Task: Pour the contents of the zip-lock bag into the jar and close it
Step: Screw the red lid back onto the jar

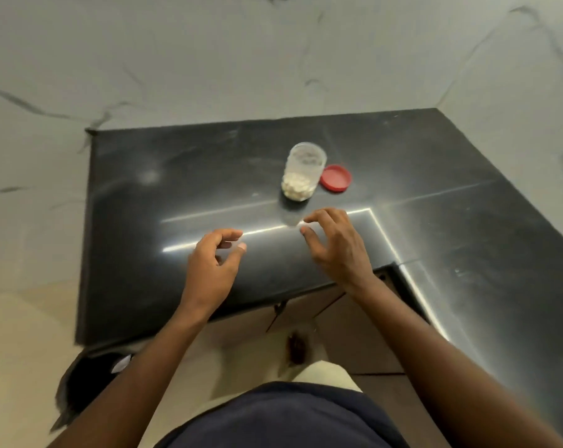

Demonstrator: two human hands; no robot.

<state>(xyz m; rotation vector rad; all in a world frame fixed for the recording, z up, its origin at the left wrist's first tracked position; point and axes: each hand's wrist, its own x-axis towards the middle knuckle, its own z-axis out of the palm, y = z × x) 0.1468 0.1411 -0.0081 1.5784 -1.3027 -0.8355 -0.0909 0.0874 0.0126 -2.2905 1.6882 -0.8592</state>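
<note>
Nearest the camera, both forearms reach out over the front edge of the dark worktop (467, 202). The left hand (213, 258) hovers with fingers loosely curled and thumb apart, a wide, empty-looking pose. The right hand (336, 244) is likewise spread, fingers bent, with nothing solid in it. Between the two hands something faint and glossy seems to lie on the worktop, just by the right fingertips; it may be the clear bag, but against the bright reflected strip it cannot be told for sure, so where the bag lies stays uncertain.

Further back stands the jar (304, 171), upright and uncapped, with pale pieces filling its lower part. That suggests the pouring is already done and only the closing is left. The lid (336, 178) lies flat on the worktop just to the right of the jar, touching or nearly touching its base, set there most likely to be within easy reach of the right hand.

Behind everything rise marbled walls. The worktop's right end is cut off by the frame, and motion blur softens the hands.
</note>
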